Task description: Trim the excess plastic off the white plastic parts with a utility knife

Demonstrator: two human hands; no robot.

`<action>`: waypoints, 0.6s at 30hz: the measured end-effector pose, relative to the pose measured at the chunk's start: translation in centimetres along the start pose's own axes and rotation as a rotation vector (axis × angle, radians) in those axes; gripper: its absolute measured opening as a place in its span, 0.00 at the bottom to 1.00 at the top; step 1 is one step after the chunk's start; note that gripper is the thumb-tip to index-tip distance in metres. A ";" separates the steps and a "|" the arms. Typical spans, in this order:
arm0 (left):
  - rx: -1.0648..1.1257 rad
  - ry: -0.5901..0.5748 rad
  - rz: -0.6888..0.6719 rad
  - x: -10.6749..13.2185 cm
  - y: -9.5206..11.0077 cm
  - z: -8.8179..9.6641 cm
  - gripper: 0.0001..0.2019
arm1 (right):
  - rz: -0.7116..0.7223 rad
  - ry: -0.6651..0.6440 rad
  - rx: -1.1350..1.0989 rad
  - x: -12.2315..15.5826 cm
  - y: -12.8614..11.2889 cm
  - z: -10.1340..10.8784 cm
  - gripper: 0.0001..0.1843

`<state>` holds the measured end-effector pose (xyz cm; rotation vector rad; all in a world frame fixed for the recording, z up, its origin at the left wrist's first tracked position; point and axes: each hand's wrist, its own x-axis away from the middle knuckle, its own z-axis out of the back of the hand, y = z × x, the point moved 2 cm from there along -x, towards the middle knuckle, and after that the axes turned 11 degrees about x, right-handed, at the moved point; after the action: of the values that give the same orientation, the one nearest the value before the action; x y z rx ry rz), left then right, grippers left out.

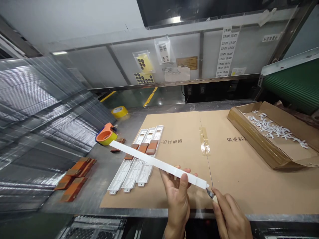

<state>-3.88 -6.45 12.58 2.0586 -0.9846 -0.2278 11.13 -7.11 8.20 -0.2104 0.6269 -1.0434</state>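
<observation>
My left hand (176, 191) is closed around a long white plastic strip (154, 161), thumb on its face and fingers behind. The strip slants from upper left to lower right above the cardboard. In my right hand (230, 214) is a small knife (211, 194) with a pale handle, its blade touching or very near the strip's right end. Behind and left of my left hand lie several white slotted rails (129, 174), side by side, with brown-red blocks (152, 147) resting across them. The held strip covers part of these rails and blocks.
A flat cardboard sheet (236, 186) covers much of the metal table. At right, an open cardboard box (264, 149) holds small white plastic pieces (271, 127). Brown-red blocks (74, 189), an orange tape dispenser (106, 135) and a yellow tape roll (119, 112) are on the left.
</observation>
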 end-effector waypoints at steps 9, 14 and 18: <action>0.000 0.045 0.013 0.4 -0.2 0.1 0.34 | 0.071 0.035 0.178 0.0 0.3 0.2 0.19; -0.016 0.058 0.007 0.3 -0.3 0.3 0.35 | 0.084 0.032 0.263 0.1 1.0 0.1 0.20; -0.008 0.050 -0.016 0.1 0.1 0.2 0.34 | 0.072 0.064 0.349 -0.3 2.6 0.3 0.22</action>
<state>-3.97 -6.68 12.54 2.0555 -0.9355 -0.1874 13.11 -5.61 7.36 0.1496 0.4965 -1.0745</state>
